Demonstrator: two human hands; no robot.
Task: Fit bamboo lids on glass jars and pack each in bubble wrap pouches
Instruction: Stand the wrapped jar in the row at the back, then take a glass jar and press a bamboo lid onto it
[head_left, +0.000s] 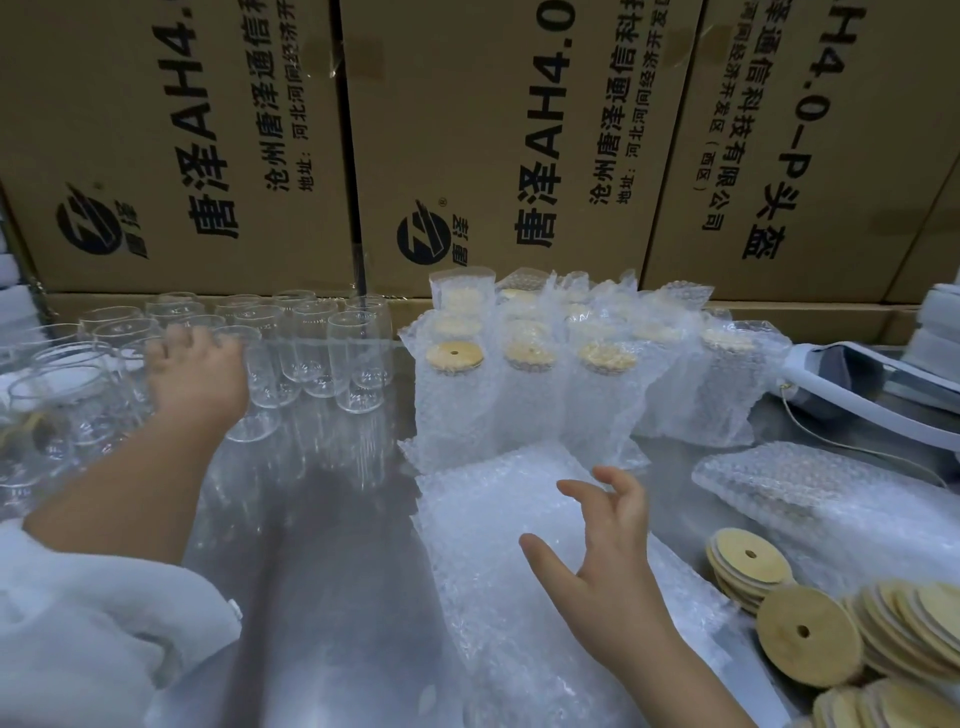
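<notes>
The glass jars (311, 343) stand bare and open-mouthed in a crowded group at the far left of the bench (332, 545), none of them with a lid on. The left hand (200, 379) reaches in among them, fingers bent down over the rims. Its back faces the camera, so I cannot tell whether it has a jar in its grip or only touches one.

In the middle of the far edge stand the packed jars (524, 384), several rows deep. Each is upright in its own pouch, with a bamboo lid showing at the top. That part looks done, and it seems to be a good share of the batch.

A flat stack of empty pouches (483, 519) lies near the front edge. The right hand (618, 566) is above it with fingers spread and relaxed, holding nothing. A second bundle of pouches (810, 488) lies toward the right edge. The loose lids (805, 631) are heaped at the near right corner, many of them unused.

By my reckoning, many jars are left to lid and pouch, and the next one is just being fetched.

A grey and white tool (852, 374) with a thin cable lies at the far right. Cardboard boxes (467, 130) wall the back, and a white fleecy sleeve (104, 623) covers the left arm.
</notes>
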